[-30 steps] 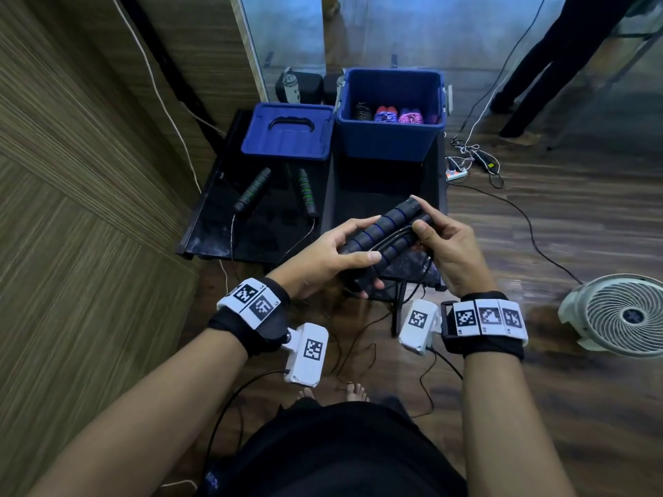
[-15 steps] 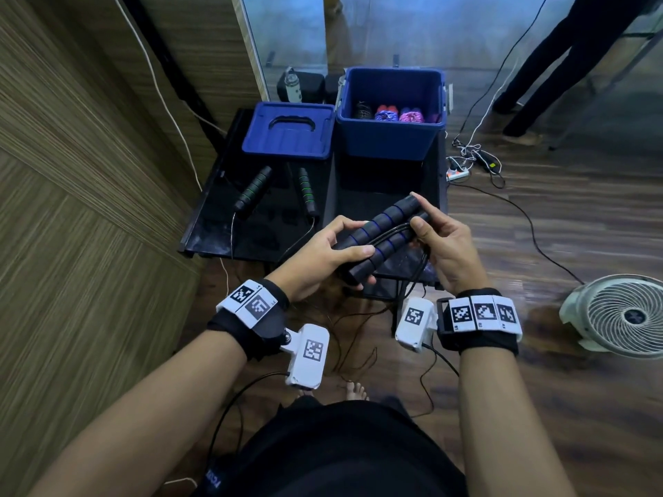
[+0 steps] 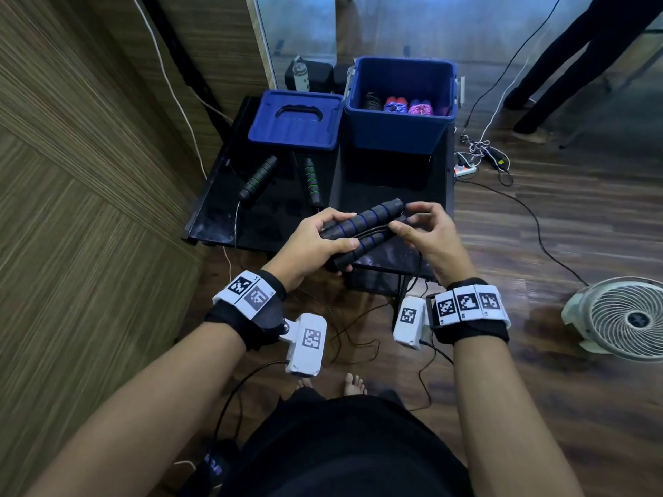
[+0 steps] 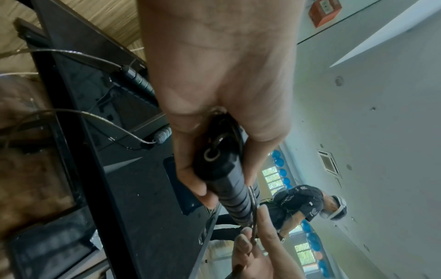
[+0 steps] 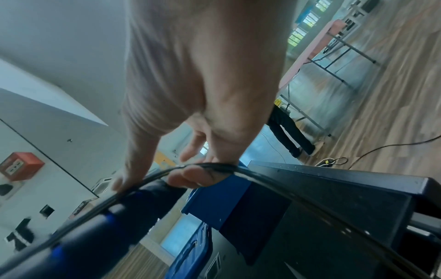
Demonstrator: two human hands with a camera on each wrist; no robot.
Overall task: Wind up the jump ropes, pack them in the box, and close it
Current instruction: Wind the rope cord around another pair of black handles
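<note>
The box (image 3: 398, 127) stands open at the far right of the surface (image 3: 215, 217), its mouth unblocked from above, with wound ropes (image 3: 398, 104) on its floor. The lid (image 3: 296, 123) lies just left of it. Two green-ringed handles (image 3: 283, 179) lie on the surface before the lid; bare surface lies before the box.

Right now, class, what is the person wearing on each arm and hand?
Arms are bare, no sleeves or gloves. The left hand and right hand each have a black wrist strap with white square-coded tags and a white camera box trailing a black cable.
</note>
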